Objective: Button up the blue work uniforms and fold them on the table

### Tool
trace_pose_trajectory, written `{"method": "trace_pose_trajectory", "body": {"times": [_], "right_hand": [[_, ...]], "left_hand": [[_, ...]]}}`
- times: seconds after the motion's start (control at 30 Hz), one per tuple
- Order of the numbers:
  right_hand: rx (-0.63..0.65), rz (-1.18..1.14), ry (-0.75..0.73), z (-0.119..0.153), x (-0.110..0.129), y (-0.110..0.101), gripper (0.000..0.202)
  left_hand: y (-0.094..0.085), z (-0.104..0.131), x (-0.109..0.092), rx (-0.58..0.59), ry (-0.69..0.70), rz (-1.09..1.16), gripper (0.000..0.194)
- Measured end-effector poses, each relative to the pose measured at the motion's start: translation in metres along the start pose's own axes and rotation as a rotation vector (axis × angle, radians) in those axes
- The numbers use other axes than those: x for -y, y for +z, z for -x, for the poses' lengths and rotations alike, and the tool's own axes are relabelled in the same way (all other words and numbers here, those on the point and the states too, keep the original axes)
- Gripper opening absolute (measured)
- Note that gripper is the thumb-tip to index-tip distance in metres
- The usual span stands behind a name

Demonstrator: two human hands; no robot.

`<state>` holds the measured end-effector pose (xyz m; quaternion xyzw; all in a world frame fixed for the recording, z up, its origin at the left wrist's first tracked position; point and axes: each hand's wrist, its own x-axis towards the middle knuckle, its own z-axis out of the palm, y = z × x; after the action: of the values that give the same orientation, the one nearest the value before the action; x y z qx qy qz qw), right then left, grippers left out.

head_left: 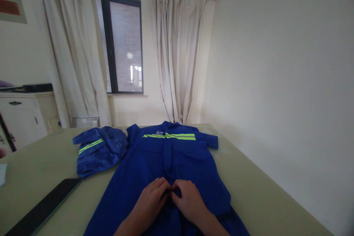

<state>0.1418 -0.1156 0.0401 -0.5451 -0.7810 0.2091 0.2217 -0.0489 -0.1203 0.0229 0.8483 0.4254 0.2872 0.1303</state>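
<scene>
A blue work uniform [190, 162] lies spread out front side up, its collar at the far end and a yellow-green reflective stripe across the chest. Over its middle front, my left hand [153, 197] is closed with curled fingers, pinching cloth at the front seam. Right beside it, my right hand [189, 197] is closed the same way, thumb and fingers together at the seam. The fingertips of both hands nearly meet. What exactly lies between them, cloth or a fastener, is too small to make out. The lower part of the uniform runs under my forearms.
Left of the uniform lies a bunched blue garment [102, 151] with a similar stripe. A long dark flat object [47, 206] rests on the greenish table [257, 195]. A white cabinet [22, 112] stands at the left; a wall [290, 81] borders the right side.
</scene>
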Motion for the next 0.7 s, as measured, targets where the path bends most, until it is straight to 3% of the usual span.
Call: {"method": "trace_pose_trajectory", "body": {"times": [0.1, 0.23, 0.47, 0.7], "right_hand": [[-0.021, -0.004, -0.040, 0.000, 0.000, -0.001, 0.016], [-0.013, -0.003, -0.058, -0.001, 0.001, -0.003, 0.033], [-0.012, -0.087, -0.027, -0.006, -0.001, -0.003, 0.017], [-0.063, -0.170, -0.056, -0.011, -0.014, 0.009, 0.009]], "left_hand": [[0.002, 0.000, 0.000, 0.010, -0.026, -0.025, 0.024], [0.005, -0.001, -0.001, 0.009, -0.093, -0.069, 0.021], [0.008, -0.005, -0.008, 0.006, -0.176, -0.082, 0.026], [0.002, -0.004, -0.001, 0.005, -0.121, 0.170, 0.027]]}}
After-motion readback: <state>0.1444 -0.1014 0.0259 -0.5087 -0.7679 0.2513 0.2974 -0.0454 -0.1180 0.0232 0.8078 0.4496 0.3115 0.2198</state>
